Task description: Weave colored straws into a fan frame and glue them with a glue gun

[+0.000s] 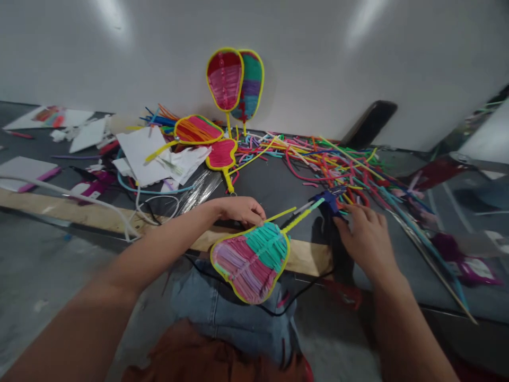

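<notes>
A hand fan made of pipe cleaners, pink, lilac and teal with a yellow rim, hangs over the table's front edge above my lap. Its yellow stick points up and to the right. My left hand pinches the fan at its upper rim, beside a loose yellow pipe cleaner end. To the right, my right hand is closed around a blue tool that looks like a glue gun. The tool's tip lies close to the end of the fan's stick; whether they touch I cannot tell.
Two finished-looking fans lean on the wall. Two more fans lie below them. Loose pipe cleaners spread across the table, with a phone leaning behind. White papers and a white cable lie left.
</notes>
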Motion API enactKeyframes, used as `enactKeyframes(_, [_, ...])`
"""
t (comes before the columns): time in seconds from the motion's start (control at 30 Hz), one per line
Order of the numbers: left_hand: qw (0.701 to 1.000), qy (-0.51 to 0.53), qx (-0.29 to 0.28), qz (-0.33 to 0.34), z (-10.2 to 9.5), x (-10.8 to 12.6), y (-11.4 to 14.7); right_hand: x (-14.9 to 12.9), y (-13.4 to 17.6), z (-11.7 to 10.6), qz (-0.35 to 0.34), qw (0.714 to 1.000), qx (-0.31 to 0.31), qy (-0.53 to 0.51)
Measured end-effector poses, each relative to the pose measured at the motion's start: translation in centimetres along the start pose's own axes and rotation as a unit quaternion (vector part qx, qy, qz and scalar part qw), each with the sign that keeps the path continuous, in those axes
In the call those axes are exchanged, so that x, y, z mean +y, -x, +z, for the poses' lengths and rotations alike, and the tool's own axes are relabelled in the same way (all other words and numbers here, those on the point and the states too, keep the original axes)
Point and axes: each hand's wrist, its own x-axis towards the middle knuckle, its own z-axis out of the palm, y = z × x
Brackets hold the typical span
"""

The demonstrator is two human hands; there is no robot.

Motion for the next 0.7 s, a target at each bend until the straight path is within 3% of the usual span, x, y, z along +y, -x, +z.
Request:
enactKeyframes(0.2, [0.999, -0.031, -0.008, 0.022, -0.1, 1.0, 0.9, 1.2, -0.2, 1.5, 0.083, 0.993, -0.084, 0.016])
enactKeyframes(0.5, [0.996, -0.029, 0.078, 0.035, 0.9, 3.4, 4.2, -0.7, -2.2, 1.6, 0.13, 0.979, -0.152, 0.025])
enactKeyframes(0.57, [0.991, -0.036, 0.118, 0.044, 1.2, 3.9, 5.2, -0.7, -2.1, 1.0, 0.15, 0.979, -0.139, 0.015])
enactKeyframes(0.7, [0.975, -0.036, 0.207, 0.07, 1.7, 4.5, 6.7, 0.2, -0.3, -0.9, 0.211, 0.973, -0.021, -0.095])
